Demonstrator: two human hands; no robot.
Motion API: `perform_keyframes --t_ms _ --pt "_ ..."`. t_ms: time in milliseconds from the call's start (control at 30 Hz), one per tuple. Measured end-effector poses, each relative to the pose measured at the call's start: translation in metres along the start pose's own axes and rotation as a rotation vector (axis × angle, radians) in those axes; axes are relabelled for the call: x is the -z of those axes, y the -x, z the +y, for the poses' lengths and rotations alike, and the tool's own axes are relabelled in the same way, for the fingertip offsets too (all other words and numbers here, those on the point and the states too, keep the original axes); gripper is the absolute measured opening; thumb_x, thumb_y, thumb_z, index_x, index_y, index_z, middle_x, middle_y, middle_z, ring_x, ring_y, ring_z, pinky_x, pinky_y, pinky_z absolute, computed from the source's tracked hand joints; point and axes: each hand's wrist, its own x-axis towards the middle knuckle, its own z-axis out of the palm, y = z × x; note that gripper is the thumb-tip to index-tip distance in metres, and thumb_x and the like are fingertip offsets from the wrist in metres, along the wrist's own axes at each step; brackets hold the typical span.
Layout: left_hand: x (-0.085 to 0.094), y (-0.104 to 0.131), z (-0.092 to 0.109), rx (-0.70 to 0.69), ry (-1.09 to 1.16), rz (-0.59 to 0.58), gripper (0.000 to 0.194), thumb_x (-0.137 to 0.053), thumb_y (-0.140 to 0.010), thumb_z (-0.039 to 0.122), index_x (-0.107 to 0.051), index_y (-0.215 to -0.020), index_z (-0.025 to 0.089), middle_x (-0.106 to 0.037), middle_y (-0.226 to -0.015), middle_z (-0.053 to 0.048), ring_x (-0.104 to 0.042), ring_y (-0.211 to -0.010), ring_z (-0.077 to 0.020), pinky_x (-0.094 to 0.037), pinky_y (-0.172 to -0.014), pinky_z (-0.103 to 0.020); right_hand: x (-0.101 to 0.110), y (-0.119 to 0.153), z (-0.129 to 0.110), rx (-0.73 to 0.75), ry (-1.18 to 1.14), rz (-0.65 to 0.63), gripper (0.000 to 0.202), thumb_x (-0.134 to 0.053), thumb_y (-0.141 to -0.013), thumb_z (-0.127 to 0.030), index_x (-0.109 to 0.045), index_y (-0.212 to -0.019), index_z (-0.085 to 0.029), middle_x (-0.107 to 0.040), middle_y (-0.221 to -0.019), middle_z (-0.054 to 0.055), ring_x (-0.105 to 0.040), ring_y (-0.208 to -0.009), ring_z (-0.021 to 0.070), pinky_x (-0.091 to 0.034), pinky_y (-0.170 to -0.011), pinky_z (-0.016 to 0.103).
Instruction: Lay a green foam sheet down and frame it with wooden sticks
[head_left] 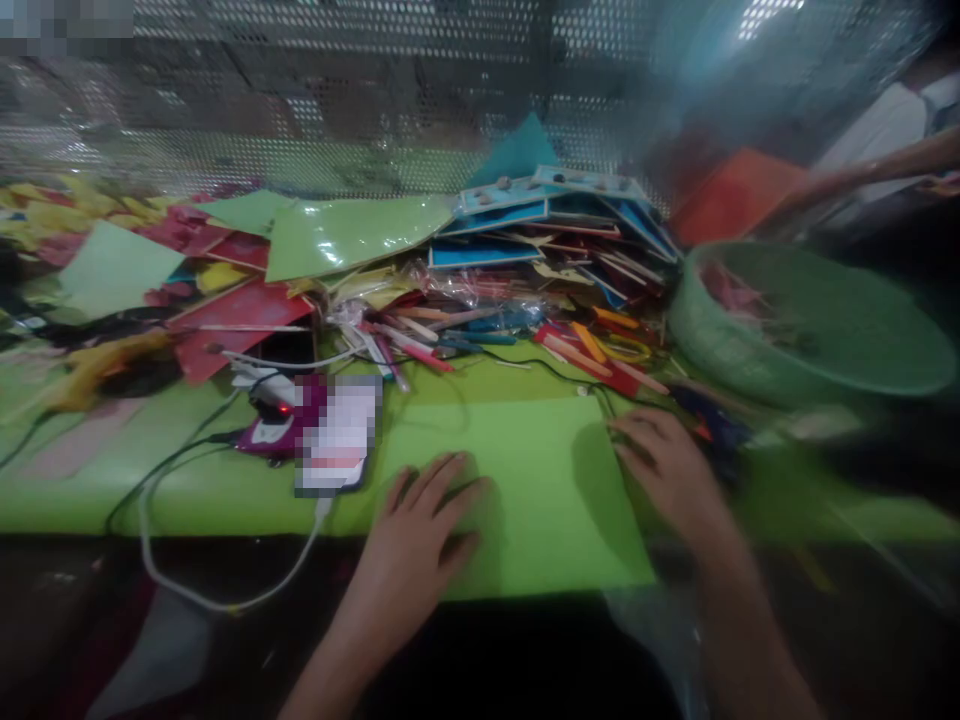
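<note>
A plain light-green sheet of paper [536,500] lies flat at the front of the green table, a little past its near edge. My left hand [427,530] rests on the left part of the sheet with fingers spread. At the sheet's right edge is my right hand [667,475], its fingers stretched toward the upper right corner and slightly apart; whether they touch the paper is hard to tell. Left of the sheet lies a phone [341,435] with a white cable [322,515], beside a purple device with a red light [274,430].
Pens [405,345], scissors [626,348] and plastic wrap lie behind the sheet. Farther back are stacked blue cards [487,250] and a glossy green sheet [352,235]. A green basin [690,310] stands at right, near another person's arm [900,155]. A perforated metal panel [337,100] closes off the back.
</note>
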Motion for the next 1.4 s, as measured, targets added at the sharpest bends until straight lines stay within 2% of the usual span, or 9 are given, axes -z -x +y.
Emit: perform_keyframes --t_ms 200,333,433,533,633,833,1000,1200,1400 --pt "-0.004 0.001 -0.001 -0.006 -0.014 0.032 0.051 -0.06 -0.098 0.025 -0.056 -0.148 0.033 -0.048 -0.163 -0.007 -0.047 -0.15 -0.0324 -0.04 -0.119 -0.062 -0.009 -0.003 0.011 -0.083 0.277 0.078 0.043 -0.045 -0.104 -0.034 -0.071 -0.132 -0.015 -0.067 -0.118 0.018 -0.063 -0.11 0.034 -0.053 -0.099 0.053" --pt "-0.005 -0.006 0.005 -0.012 -0.003 0.021 0.052 -0.061 -0.098 0.026 -0.055 -0.149 0.033 -0.047 -0.164 -0.008 -0.046 -0.15 -0.0329 -0.039 -0.119 -0.064 -0.002 -0.013 0.008 -0.112 0.349 0.114 0.049 -0.044 -0.104 -0.036 -0.066 -0.138 -0.007 -0.063 -0.133 0.024 -0.06 -0.118 0.038 -0.051 -0.102 0.055" --pt "-0.004 -0.014 0.011 -0.009 0.034 0.02 0.049 -0.062 -0.098 0.029 -0.057 -0.147 0.033 -0.047 -0.164 -0.007 -0.046 -0.15 -0.033 -0.038 -0.12 -0.063 0.0 -0.03 0.0 0.034 0.291 0.072 0.047 -0.042 -0.105 -0.033 -0.064 -0.143 -0.015 -0.06 -0.147 0.019 -0.055 -0.133 0.0364 -0.046 -0.109 0.056" --pt "-0.003 -0.022 0.014 -0.005 0.063 0.028 0.047 -0.062 -0.099 0.031 -0.059 -0.146 0.033 -0.048 -0.164 -0.007 -0.047 -0.15 -0.0324 -0.037 -0.121 -0.061 -0.005 -0.047 -0.005 0.196 0.185 -0.058 0.047 -0.04 -0.106 -0.029 -0.059 -0.149 -0.023 -0.065 -0.146 0.011 -0.054 -0.136 0.0315 -0.044 -0.113 0.055" --pt "-0.003 -0.026 0.014 -0.006 0.078 0.026 0.047 -0.062 -0.1 0.032 -0.058 -0.147 0.032 -0.048 -0.163 -0.007 -0.047 -0.15 -0.0316 -0.037 -0.121 -0.06 -0.014 -0.056 -0.003 0.198 0.221 -0.123 0.048 -0.04 -0.106 -0.033 -0.058 -0.15 -0.025 -0.067 -0.143 0.01 -0.058 -0.13 0.0316 -0.046 -0.11 0.055" --pt "-0.007 -0.032 0.019 0.003 0.088 0.022 0.049 -0.061 -0.101 0.038 -0.055 -0.149 0.031 -0.045 -0.165 -0.007 -0.043 -0.152 -0.031 -0.035 -0.122 -0.06 -0.013 -0.058 0.001 0.173 0.29 -0.033 0.047 -0.046 -0.104 -0.034 -0.06 -0.148 -0.023 -0.062 -0.148 0.014 -0.05 -0.141 0.0365 -0.045 -0.111 0.06" --pt "-0.009 -0.037 0.024 0.024 0.104 0.015 0.051 -0.059 -0.101 0.042 -0.052 -0.151 0.031 -0.044 -0.166 -0.008 -0.04 -0.154 -0.0311 -0.033 -0.122 -0.062 -0.013 -0.072 -0.03 0.376 0.217 -0.158 0.042 -0.049 -0.103 -0.026 -0.064 -0.142 -0.02 -0.069 -0.137 0.014 -0.063 -0.125 0.0327 -0.049 -0.108 0.055" --pt "-0.01 -0.037 0.025 0.02 0.101 0.003 0.051 -0.059 -0.101 0.043 -0.053 -0.15 0.03 -0.042 -0.167 -0.01 -0.04 -0.154 -0.0311 -0.033 -0.123 -0.062 -0.023 -0.094 -0.079 0.526 0.365 -0.29 0.048 -0.05 -0.098 -0.009 -0.063 -0.142 -0.023 -0.072 -0.129 0.013 -0.067 -0.112 0.0306 -0.052 -0.091 0.044" --pt "-0.01 -0.037 0.025 0.021 0.118 0.015 0.05 -0.056 -0.103 0.044 -0.051 -0.151 0.031 -0.041 -0.168 -0.007 -0.039 -0.155 -0.029 -0.034 -0.123 -0.061 -0.025 -0.097 -0.085 0.505 0.462 -0.324 0.026 -0.046 -0.098 -0.008 -0.071 -0.101 -0.016 -0.072 -0.09 0.011 -0.064 -0.079 0.0236 -0.044 -0.071 0.036"
